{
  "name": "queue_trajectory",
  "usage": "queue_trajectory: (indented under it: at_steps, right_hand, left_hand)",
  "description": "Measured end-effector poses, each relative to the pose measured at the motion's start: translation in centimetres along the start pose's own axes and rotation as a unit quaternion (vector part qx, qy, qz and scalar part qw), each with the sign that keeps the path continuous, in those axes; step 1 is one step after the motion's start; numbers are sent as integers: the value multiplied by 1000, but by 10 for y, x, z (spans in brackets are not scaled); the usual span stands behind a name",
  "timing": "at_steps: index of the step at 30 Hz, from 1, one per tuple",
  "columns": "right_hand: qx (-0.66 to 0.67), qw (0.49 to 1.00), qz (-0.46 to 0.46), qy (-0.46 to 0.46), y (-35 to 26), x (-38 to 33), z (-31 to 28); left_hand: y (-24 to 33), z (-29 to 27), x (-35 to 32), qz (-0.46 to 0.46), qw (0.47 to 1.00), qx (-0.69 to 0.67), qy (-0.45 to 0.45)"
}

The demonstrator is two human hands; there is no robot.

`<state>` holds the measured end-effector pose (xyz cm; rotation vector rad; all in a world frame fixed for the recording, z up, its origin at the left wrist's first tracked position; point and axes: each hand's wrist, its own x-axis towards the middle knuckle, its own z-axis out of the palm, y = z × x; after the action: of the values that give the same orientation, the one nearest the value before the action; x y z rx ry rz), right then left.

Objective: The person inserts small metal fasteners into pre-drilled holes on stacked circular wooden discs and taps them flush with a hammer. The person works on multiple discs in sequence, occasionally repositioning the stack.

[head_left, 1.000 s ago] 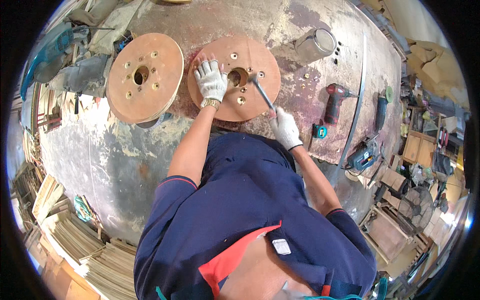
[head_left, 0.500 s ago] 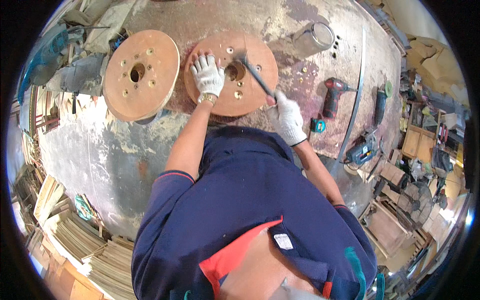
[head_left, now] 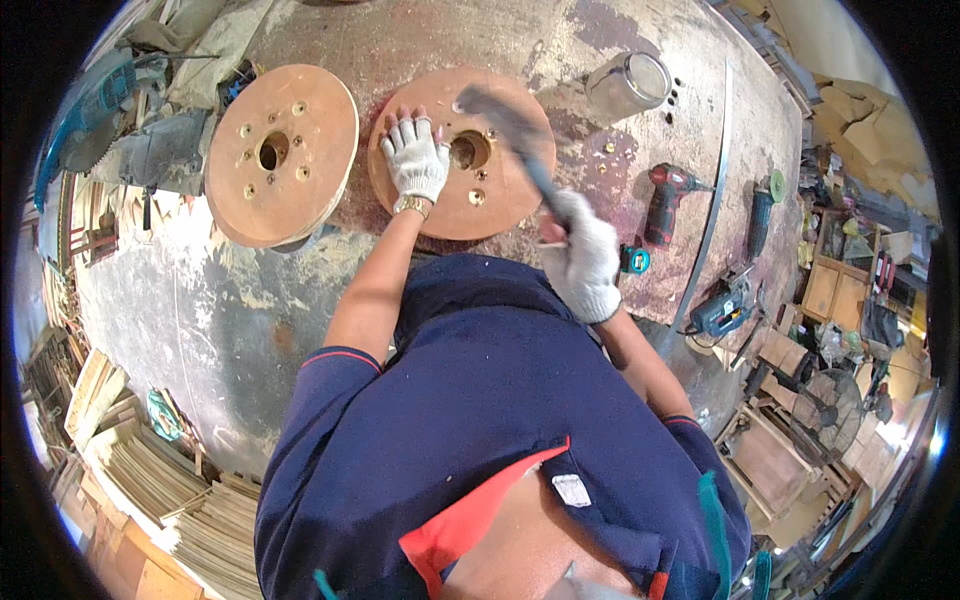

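Note:
Lying on the worktable [head_left: 580, 30] is a round wooden disc [head_left: 508, 205] with a large centre hole and several small holes, some with metal inserts. My left hand [head_left: 416, 160], in a white glove with bare fingertips, rests flat on its left side, fingers apart. My gloved right hand [head_left: 582, 258], at the disc's lower right, is wrapped round the handle of a hammer [head_left: 537, 178]. The hammer's head is blurred by motion and appears over the disc's upper part. A second wooden disc [head_left: 315, 130] of the same kind sits to the left.
Right of the disc are a glass jar [head_left: 640, 80], small brass-coloured pieces [head_left: 609, 148], a red-and-black drill [head_left: 662, 205] and a long metal strip [head_left: 716, 190]. Beyond the strip lie a grinder [head_left: 761, 218] and a blue jigsaw [head_left: 722, 312]. A circular saw [head_left: 105, 95] is at far left.
The hammer's head has swung up and away from the insert near the centre hole. My right hand has shifted slightly nearer to me; my left hand stays on the disc.

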<state>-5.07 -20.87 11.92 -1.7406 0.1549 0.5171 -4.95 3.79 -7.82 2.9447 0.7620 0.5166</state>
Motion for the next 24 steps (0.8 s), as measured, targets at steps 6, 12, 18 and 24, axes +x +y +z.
queue_trajectory:
  at_steps: [6, 12, 18, 24]
  right_hand:
    - [-522, 829, -167, -109, 104, 43, -27]
    - [-364, 891, -265, -62, 30, 19, -12]
    - [-543, 815, -151, -136, 121, 57, -35]
    - [-395, 883, -244, -77, 63, 32, -14]
  left_hand:
    - [7, -4, 5, -6, 999, 13, -42]
    - [5, -8, 10, 5, 999, 27, -32]
    - [6, 0, 6, 3, 1000, 20, -17]
    - [2, -3, -2, 1, 999, 16, -34]
